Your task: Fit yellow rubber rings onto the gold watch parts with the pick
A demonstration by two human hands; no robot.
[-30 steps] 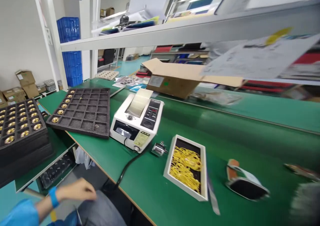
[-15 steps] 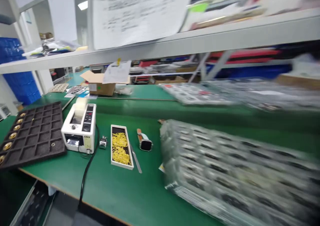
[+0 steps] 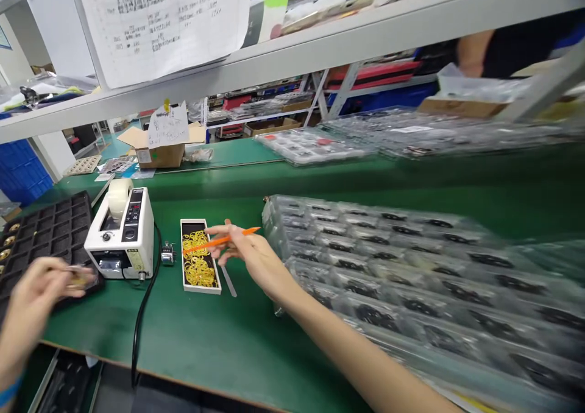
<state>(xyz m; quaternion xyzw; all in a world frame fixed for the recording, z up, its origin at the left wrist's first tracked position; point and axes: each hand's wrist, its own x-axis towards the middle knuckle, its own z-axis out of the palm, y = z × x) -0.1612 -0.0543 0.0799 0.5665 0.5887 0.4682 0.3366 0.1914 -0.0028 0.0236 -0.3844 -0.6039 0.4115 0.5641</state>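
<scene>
My right hand (image 3: 249, 251) reaches over the green bench and pinches a thin orange stick (image 3: 222, 240) whose tip lies over a white box of yellow rings (image 3: 198, 262). My left hand (image 3: 39, 294) is raised at the lower left, fingers closed on a small dark part (image 3: 78, 277) that is blurred. It hovers in front of a black foam tray (image 3: 43, 230) with brass parts along its left edge. A white tape dispenser (image 3: 121, 233) stands between the tray and the box.
Stacked clear blister trays (image 3: 411, 261) fill the bench at the right. A grey blade (image 3: 228, 280) and a small metal counter (image 3: 167, 254) lie by the box. A cardboard box (image 3: 161, 148) sits at the back. Another person's arm (image 3: 475, 53) shows behind the shelf.
The view swung right then settled. Both of my hands came into view: the right now holds the orange stick over the ring box, the left is raised by the foam tray.
</scene>
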